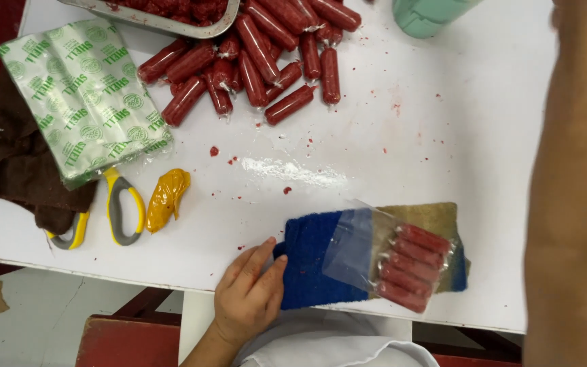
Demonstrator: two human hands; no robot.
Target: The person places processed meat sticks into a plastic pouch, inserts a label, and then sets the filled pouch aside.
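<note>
Left hand [249, 299] bare: no glove, ring or watch visible. White fabric garment [321, 346] just below the white table edge [137, 272], probably an apron or coat. Right forearm [572, 204] bare, blurred, fills frame beside the table.

A single head-worn camera looks steeply down on a white table [409, 136] from close above. The near edge runs across the bottom of the picture with floor showing below it; the far edge is cut off at the top. The table's left corner is in view. A blurred arm [572, 204], very near the lens, blocks the right side.
</note>
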